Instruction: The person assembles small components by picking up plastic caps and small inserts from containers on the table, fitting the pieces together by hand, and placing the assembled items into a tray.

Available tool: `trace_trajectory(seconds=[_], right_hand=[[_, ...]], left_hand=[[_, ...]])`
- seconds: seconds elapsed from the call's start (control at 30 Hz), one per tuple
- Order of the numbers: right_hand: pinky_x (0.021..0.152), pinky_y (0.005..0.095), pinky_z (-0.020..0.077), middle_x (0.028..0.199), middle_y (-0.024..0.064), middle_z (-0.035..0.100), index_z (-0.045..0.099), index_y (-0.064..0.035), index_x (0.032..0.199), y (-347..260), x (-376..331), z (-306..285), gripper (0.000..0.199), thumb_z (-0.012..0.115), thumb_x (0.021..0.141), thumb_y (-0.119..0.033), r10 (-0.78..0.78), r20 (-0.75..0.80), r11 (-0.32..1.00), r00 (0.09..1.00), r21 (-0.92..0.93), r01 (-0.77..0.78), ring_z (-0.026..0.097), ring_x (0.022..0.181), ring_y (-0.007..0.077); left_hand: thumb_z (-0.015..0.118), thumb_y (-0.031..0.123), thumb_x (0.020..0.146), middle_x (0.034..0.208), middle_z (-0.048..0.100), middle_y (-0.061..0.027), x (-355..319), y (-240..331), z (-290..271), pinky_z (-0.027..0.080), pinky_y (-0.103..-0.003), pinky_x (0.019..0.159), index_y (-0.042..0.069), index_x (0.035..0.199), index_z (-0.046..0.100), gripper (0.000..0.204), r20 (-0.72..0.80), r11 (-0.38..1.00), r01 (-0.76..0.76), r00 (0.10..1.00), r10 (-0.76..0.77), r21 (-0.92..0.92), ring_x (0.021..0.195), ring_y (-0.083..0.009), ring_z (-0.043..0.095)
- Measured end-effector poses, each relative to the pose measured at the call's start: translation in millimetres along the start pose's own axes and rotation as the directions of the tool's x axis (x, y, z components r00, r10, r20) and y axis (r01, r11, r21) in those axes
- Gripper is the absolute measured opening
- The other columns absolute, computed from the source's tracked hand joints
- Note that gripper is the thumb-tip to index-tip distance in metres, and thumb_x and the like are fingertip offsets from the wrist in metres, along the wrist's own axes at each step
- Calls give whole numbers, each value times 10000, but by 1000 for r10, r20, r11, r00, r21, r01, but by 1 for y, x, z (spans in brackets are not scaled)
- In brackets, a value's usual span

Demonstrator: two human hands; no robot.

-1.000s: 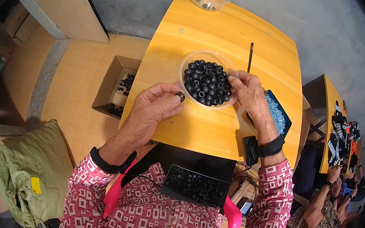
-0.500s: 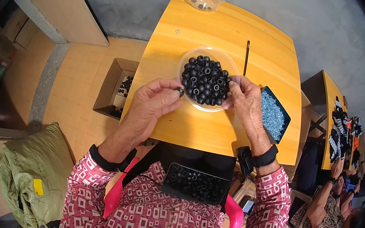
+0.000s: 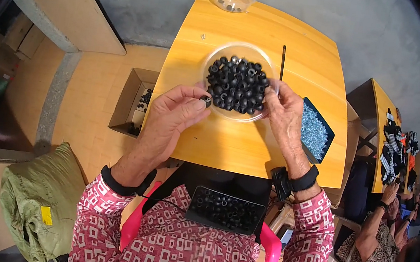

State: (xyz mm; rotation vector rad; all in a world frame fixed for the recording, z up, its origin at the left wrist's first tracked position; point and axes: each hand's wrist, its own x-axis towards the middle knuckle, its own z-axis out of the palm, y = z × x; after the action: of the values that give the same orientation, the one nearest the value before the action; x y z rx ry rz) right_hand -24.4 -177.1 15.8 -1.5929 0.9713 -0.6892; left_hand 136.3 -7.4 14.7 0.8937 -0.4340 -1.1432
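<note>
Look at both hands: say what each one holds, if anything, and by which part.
The left hand pinches one small black ring by its rim between thumb and fingertip. The right hand holds nothing; its fingers rest against the clear bowl.

The right hand [image 3: 286, 111] has come back against the bowl [image 3: 242, 52] (its near rim).

Two forearms in red-and-white patterned sleeves come up from the lower edge, a dark band at each wrist. Left hand [image 3: 169, 121]: back toward the camera, fingers curled, thumb & forefinger pinched tight at the tips. Right hand [image 3: 285, 114]: back also up, fingers bent fwd & slightly spread, thumb tucked inward. Hands are apart, roughly level w/ each other.
</note>
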Motion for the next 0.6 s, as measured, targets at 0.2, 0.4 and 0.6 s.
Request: trace_trajectory(seconds=[0.2,0.4,0.6], right_hand=[[513,230,506,692,33,606,590,67,1128,1,-1,-4,273,529,911,-86,43,5,995,999,-86,-42,572,557,75],[507,239,508,690,37,609,594,59,1131,-2,-6,-1,270,533,907,-79,-73,-47,996,996,-61,70,577,556,79],[525,248,508,679,27,600,598,55,1135,1,-9,-2,270,548,907,-81,-40,-54,997,998,-74,36,590,570,85]], left_hand=[[614,89,897,1345,500,-125,4,-5,-4,446,-399,1009,40,1056,627,166,9,1000,17,1000,-17,26,1193,-190,519],[610,88,899,1338,506,-105,0,-4,4,447,-396,1008,42,1064,624,171,-1,1000,-1,1000,1,-1,1193,-185,519],[608,84,901,1327,514,-101,1,-13,-4,445,-396,1008,51,1058,630,162,-14,999,52,999,-52,1,1194,-189,518]])
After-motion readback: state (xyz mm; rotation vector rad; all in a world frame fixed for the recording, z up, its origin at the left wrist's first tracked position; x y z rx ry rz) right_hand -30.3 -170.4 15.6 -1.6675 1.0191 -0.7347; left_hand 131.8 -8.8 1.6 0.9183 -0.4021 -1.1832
